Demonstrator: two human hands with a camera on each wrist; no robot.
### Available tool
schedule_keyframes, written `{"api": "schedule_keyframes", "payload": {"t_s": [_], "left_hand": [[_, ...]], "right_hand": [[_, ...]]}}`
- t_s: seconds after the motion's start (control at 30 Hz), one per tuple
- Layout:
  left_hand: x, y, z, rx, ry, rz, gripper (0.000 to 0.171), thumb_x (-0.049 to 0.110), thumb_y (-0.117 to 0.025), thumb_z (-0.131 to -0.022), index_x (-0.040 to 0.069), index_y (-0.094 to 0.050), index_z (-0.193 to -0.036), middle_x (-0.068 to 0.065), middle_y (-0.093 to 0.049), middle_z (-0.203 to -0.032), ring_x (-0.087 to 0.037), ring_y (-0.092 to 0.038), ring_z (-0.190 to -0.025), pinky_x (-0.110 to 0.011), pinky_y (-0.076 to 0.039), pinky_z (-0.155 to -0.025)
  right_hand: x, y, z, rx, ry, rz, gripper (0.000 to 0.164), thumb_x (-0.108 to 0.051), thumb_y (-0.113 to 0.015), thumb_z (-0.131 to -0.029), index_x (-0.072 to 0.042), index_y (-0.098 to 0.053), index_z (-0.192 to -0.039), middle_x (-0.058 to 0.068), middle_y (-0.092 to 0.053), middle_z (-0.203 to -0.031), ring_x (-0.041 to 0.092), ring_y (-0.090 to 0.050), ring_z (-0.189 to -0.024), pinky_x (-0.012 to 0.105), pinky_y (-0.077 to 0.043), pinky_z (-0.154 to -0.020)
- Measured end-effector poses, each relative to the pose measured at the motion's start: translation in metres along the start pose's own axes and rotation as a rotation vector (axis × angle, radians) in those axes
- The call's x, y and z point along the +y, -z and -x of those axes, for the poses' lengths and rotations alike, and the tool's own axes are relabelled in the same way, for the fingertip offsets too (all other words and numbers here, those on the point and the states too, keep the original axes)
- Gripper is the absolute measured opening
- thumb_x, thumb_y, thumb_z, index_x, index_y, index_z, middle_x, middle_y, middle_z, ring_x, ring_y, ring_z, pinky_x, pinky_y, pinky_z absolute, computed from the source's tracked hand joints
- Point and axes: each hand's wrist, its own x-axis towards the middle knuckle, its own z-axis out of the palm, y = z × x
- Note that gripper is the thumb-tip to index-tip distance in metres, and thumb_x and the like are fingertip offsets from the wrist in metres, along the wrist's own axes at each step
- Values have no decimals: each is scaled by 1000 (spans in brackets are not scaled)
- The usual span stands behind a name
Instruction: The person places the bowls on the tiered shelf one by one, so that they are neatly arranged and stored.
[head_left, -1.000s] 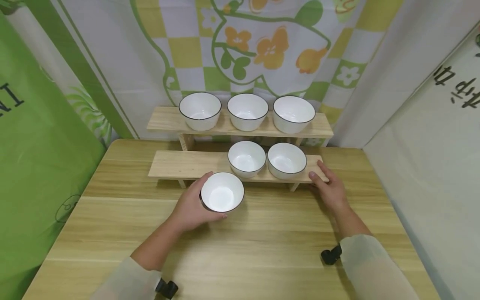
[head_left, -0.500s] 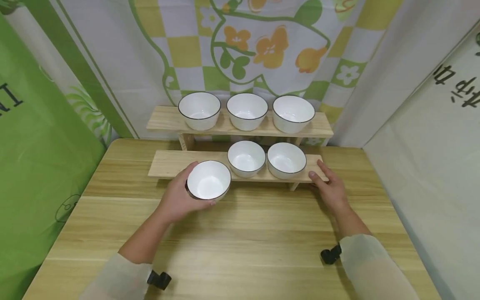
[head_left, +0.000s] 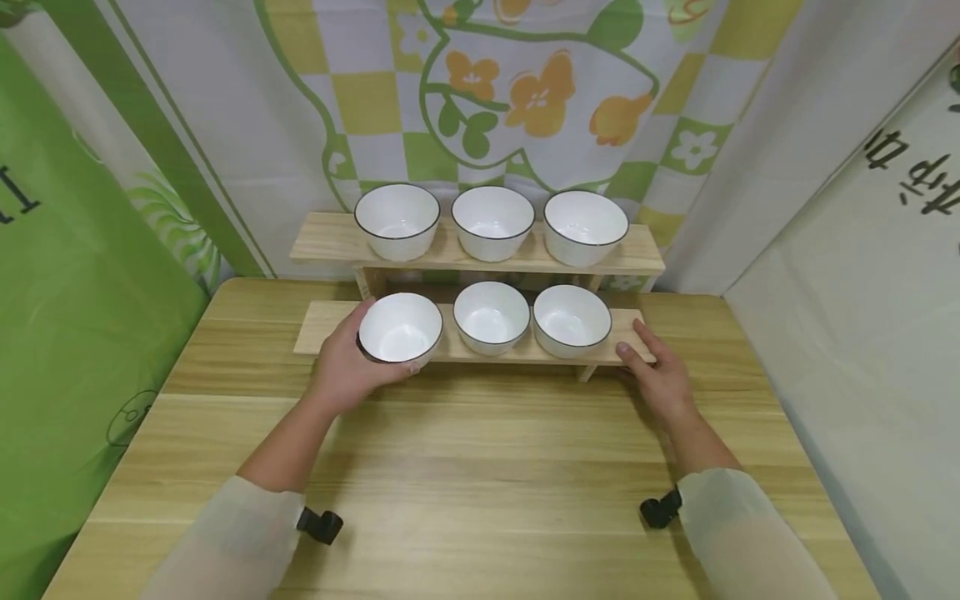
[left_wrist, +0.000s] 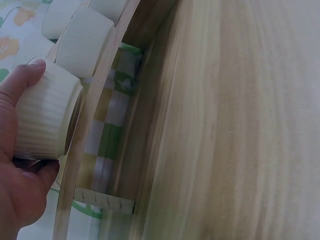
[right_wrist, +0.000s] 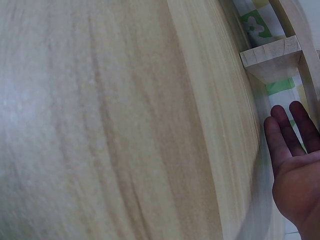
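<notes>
A white bowl with a dark rim (head_left: 401,327) is in my left hand (head_left: 341,367), at the left part of the lower wooden shelf (head_left: 322,321). The thumb lies along the bowl's front and the fingers go round its left side. In the left wrist view the ribbed bowl (left_wrist: 47,112) has its foot right at the shelf board. My right hand (head_left: 660,379) holds the lower shelf's right end, thumb and index finger on top. The right wrist view shows the other fingers (right_wrist: 282,135) stretched out below the board. Two like bowls, a middle one (head_left: 491,318) and a right one (head_left: 572,322), share this shelf.
Behind, the higher shelf (head_left: 322,237) carries three more white bowls, with a left one (head_left: 397,222), a middle one (head_left: 492,222) and a right one (head_left: 586,227). Both tiers stand on a wooden table (head_left: 480,483), before a patterned curtain (head_left: 367,100).
My left hand has carried its bowl left and away from me, from in front of the lower shelf to its left part. The right hand has stayed at the shelf's end.
</notes>
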Motion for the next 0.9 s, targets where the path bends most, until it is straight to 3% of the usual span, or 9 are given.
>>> {"api": "schedule_keyframes", "payload": {"t_s": [0.13,0.33,0.53,0.73,0.9], "left_hand": [[-2,1,-7,19,23,1,126,41,-102,-62,7,-33,-162,-14,-44,-159,-34,-47,-141,-55,-42,-115],[-7,1,-15,50,35,-9,124,40,-101,-63,8,-34,-162,-14,-46,-157,-33,-48,-139,-54,-42,-115],[-10,3,-17,57,24,-15,125,40,-101,-65,7,-31,-163,-15,-43,-159,-35,-45,-142,-56,-40,-116],[-11,3,-17,58,1,-21,122,39,-101,-65,7,-33,-161,-16,-46,-156,-36,-48,-139,-57,-41,-115],[-10,1,-19,31,-33,0,120,39,-101,-65,11,-34,-161,-14,-48,-152,-35,-49,-136,-57,-41,-113]], "right_hand": [[-10,-3,5,-2,-9,7,74,-30,-71,-101,-17,-33,-163,19,-18,-170,1,-64,-105,33,-56,-97],[5,-2,-2,5,10,-2,73,-30,-70,-101,-21,-33,-163,18,-18,-170,-3,-63,-101,31,-57,-95],[9,-5,-6,6,4,10,73,-35,-70,-100,-26,-34,-163,13,-16,-171,18,-63,-121,29,-58,-94],[9,-5,-7,-7,-8,6,74,-32,-70,-101,-22,-32,-164,18,-19,-170,13,-63,-118,32,-56,-97],[7,-2,-3,-2,-15,28,74,-35,-68,-102,-24,-29,-165,18,-18,-170,34,-53,-134,30,-55,-98]]}}
